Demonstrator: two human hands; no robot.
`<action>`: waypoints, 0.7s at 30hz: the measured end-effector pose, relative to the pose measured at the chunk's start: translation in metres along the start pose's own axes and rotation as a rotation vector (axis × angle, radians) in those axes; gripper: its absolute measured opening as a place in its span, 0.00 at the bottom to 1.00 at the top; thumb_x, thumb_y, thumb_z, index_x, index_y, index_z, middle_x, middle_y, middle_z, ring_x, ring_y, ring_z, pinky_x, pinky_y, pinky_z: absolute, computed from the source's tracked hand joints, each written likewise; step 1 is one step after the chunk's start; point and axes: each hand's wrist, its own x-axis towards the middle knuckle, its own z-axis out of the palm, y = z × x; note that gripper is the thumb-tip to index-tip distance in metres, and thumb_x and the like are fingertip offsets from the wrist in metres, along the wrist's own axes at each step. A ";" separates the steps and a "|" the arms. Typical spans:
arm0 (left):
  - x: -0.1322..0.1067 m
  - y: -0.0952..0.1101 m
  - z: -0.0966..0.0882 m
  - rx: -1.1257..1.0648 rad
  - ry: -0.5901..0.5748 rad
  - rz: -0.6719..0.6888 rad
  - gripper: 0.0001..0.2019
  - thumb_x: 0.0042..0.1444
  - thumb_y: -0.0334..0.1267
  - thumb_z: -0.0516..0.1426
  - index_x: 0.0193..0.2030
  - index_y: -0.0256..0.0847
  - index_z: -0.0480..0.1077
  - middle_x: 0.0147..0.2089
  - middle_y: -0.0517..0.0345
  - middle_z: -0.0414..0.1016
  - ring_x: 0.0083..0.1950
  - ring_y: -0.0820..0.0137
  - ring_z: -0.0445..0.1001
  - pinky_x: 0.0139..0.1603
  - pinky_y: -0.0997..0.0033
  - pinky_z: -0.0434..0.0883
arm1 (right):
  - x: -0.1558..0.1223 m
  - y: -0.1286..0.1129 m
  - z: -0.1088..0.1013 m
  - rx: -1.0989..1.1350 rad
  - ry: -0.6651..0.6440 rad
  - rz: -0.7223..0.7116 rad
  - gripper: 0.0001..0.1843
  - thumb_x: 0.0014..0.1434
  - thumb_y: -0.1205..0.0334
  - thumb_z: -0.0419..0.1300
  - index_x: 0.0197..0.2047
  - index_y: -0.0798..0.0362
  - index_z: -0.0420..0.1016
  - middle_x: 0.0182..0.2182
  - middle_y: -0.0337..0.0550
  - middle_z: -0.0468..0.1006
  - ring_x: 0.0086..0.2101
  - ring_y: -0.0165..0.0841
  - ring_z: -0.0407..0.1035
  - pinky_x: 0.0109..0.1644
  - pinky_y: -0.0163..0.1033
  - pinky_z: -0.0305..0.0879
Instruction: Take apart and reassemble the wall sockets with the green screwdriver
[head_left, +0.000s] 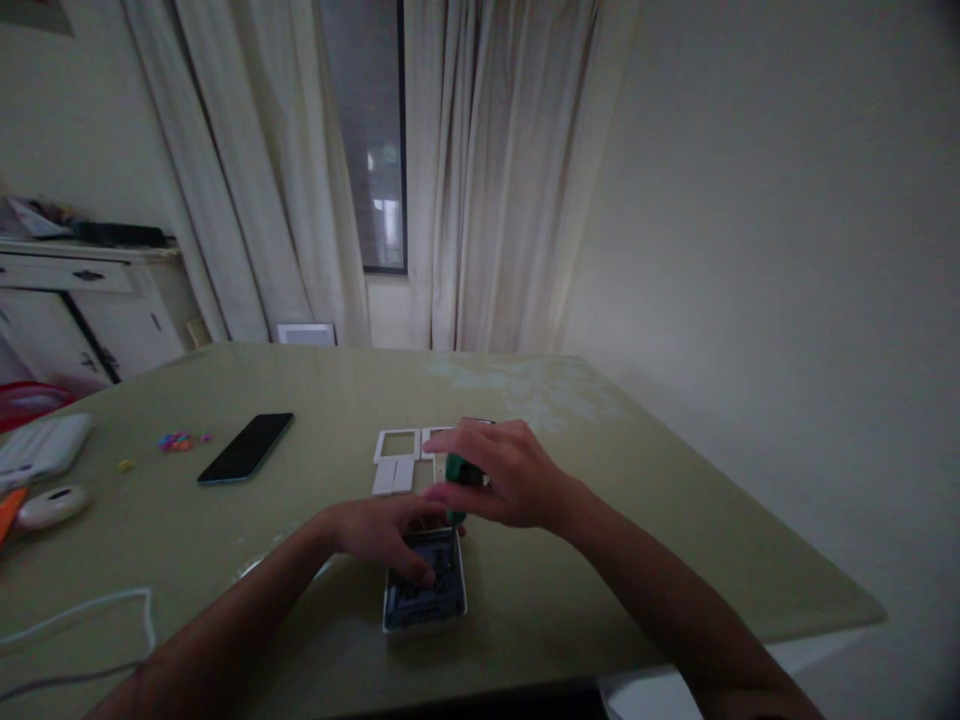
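My right hand [521, 475] is closed around the green handle of a screwdriver [455, 470], held upright with its shaft pointing down. Beneath it lies a shallow white-edged box with a dark inside [420, 603], perhaps a wall switch unit, near the front of the table. The screwdriver's tip comes down at the box's far right part; whether it sits in a screw is too dark to tell. My left hand [375, 535] grips the box, thumb pressed on its dark face and fingers around the far side. Just beyond are white square frames [397, 433] and a white two-part switch panel [393, 477].
On the green-covered table [570, 590], a black phone [249, 448] lies to the left, near small colourful pieces [176, 441]. Farther left are a white rounded object [52, 508] and a white case [45, 447]. A white cable [97, 602] runs at the front left.
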 end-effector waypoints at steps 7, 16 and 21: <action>0.000 -0.002 -0.002 0.066 0.034 0.016 0.33 0.47 0.44 0.73 0.61 0.46 0.74 0.56 0.55 0.82 0.54 0.54 0.80 0.53 0.61 0.77 | 0.000 -0.003 -0.003 0.125 -0.079 -0.032 0.23 0.77 0.55 0.53 0.70 0.52 0.69 0.52 0.51 0.83 0.50 0.36 0.77 0.56 0.44 0.73; 0.002 -0.002 0.000 -0.018 0.009 0.047 0.28 0.47 0.41 0.72 0.57 0.45 0.75 0.51 0.57 0.82 0.51 0.56 0.80 0.52 0.62 0.78 | -0.001 -0.002 -0.003 0.118 -0.087 -0.050 0.24 0.76 0.55 0.54 0.71 0.52 0.67 0.55 0.50 0.83 0.50 0.35 0.79 0.56 0.42 0.72; 0.001 0.000 0.000 0.023 -0.005 0.061 0.24 0.48 0.40 0.72 0.53 0.44 0.75 0.45 0.60 0.81 0.46 0.60 0.79 0.46 0.66 0.76 | -0.003 -0.002 -0.002 -0.126 0.009 -0.021 0.24 0.69 0.45 0.63 0.59 0.53 0.77 0.42 0.48 0.86 0.41 0.39 0.80 0.48 0.43 0.73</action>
